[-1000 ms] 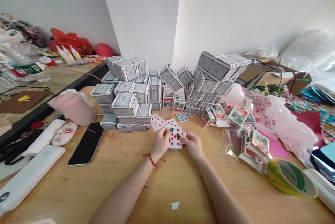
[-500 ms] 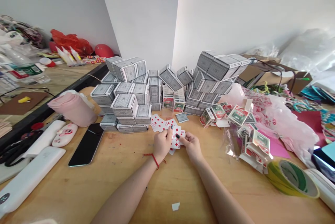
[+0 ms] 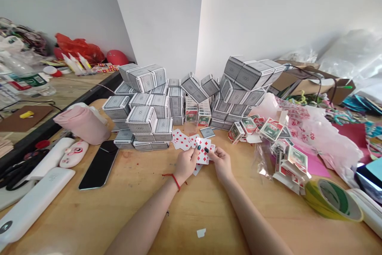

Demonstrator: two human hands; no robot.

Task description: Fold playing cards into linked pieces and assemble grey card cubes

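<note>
Over a wooden tabletop, the left hand and right hand pinch red diamond playing cards between them, thumbs close together. Just beyond the left hand, loose cards lie face up; farther past both hands rise stacks of grey patterned boxes.

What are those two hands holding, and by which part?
Playing cards showing diamonds: the left hand pinches them at the left side, the right hand at the right side.
</note>
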